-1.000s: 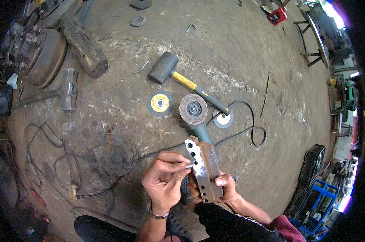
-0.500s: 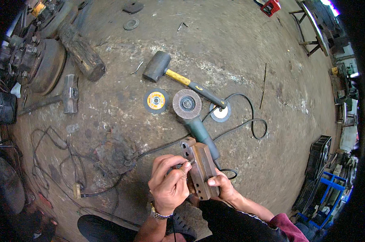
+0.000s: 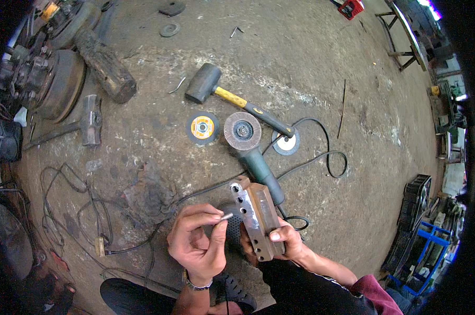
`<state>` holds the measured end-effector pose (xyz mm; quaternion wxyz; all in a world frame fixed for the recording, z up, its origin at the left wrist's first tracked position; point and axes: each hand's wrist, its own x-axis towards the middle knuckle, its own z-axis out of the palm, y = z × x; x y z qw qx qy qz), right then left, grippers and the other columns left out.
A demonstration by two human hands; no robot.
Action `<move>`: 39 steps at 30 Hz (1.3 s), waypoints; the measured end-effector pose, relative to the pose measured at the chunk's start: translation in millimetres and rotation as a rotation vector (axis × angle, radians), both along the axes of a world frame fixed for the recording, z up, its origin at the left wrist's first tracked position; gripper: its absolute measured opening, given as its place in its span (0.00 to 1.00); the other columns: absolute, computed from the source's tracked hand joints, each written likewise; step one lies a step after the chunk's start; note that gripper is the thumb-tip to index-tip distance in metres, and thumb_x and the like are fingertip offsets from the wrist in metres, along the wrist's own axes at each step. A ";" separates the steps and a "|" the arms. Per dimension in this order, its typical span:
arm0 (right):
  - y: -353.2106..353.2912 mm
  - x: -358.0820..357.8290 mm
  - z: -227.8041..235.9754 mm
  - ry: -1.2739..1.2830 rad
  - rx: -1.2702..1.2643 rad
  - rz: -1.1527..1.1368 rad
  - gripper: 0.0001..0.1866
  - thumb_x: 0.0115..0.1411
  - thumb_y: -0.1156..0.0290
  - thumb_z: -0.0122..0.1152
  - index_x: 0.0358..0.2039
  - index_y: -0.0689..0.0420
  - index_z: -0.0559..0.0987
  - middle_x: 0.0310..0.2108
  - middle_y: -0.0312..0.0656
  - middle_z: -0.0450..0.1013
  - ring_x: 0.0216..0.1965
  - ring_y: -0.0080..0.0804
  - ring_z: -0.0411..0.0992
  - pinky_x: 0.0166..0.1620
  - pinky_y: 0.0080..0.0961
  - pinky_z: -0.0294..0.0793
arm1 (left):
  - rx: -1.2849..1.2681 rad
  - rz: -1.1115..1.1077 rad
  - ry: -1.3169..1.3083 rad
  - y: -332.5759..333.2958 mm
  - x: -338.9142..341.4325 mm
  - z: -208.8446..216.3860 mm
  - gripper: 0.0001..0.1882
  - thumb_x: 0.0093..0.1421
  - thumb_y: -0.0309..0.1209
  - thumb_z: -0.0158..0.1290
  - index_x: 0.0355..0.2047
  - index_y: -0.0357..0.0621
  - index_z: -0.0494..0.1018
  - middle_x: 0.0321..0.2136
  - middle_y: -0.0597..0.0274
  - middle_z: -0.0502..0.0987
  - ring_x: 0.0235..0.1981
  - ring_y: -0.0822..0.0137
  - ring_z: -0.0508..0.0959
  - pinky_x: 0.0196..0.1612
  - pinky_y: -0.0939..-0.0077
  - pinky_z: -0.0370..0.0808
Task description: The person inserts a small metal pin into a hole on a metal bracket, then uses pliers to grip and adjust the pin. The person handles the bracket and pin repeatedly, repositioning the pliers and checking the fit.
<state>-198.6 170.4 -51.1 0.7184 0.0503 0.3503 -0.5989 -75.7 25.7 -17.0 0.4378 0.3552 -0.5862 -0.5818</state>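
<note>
Left grip (image 3: 198, 244) pinches one small metal pin (image 3: 226, 216) between thumb and fingertips, right grip (image 3: 279, 244) is wrapped around one rusty drilled steel bar (image 3: 257, 216) just beside it, both low over the dirt floor (image 3: 321, 63). Behind them, left to right: two hammers, a steel sledge (image 3: 89, 119) and a black mallet (image 3: 232, 97). Then two loose discs, one with a round yellow label (image 3: 202, 127) and one with a white label (image 3: 285, 143), with one green angle grinder (image 3: 250, 147) lying between them, its cord looping right.

Rusty brown steel on the drilled block (image 3: 259, 220), with one face ground bright and scratchy. Small shiny metal pin (image 3: 226, 216), smooth. Dusty, rough concrete floor (image 3: 311, 68), stained dark in patches. Matt black rubber head on the mallet (image 3: 204, 83), glossy yellow handle. Coarse flap disc on the grinder (image 3: 242, 131), dull green plastic body. Old sledgehammer (image 3: 90, 119): grimy, pitted iron.
</note>
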 end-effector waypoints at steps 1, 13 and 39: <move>-1.0 1.9 1.1 -0.013 -0.015 -0.016 0.40 0.51 0.59 0.63 0.61 0.65 0.63 0.43 0.51 0.74 0.41 0.39 0.75 0.41 0.34 0.77 | -0.028 -0.017 -0.025 -0.8 0.9 1.0 0.09 0.54 0.15 0.61 0.35 0.33 0.74 0.36 0.49 0.78 0.35 0.66 0.79 0.38 0.77 0.76; -7.3 2.6 14.2 -0.025 -0.008 0.033 0.41 0.51 0.63 0.61 0.65 0.64 0.61 0.48 0.50 0.73 0.46 0.40 0.74 0.49 0.36 0.75 | -0.352 -0.132 -0.209 -4.3 3.6 -0.1 0.13 0.48 0.14 0.63 0.34 0.38 0.77 0.32 0.55 0.80 0.31 0.59 0.81 0.36 0.68 0.77; -14.4 0.9 -6.8 -0.967 -0.301 -0.122 0.31 0.43 0.49 0.64 0.40 0.55 0.63 0.26 0.35 0.54 0.23 0.26 0.54 0.24 0.26 0.51 | 0.163 0.078 0.088 -19.1 26.3 2.9 0.10 0.55 0.14 0.58 0.35 0.34 0.71 0.38 0.46 0.77 0.32 0.70 0.77 0.36 0.78 0.76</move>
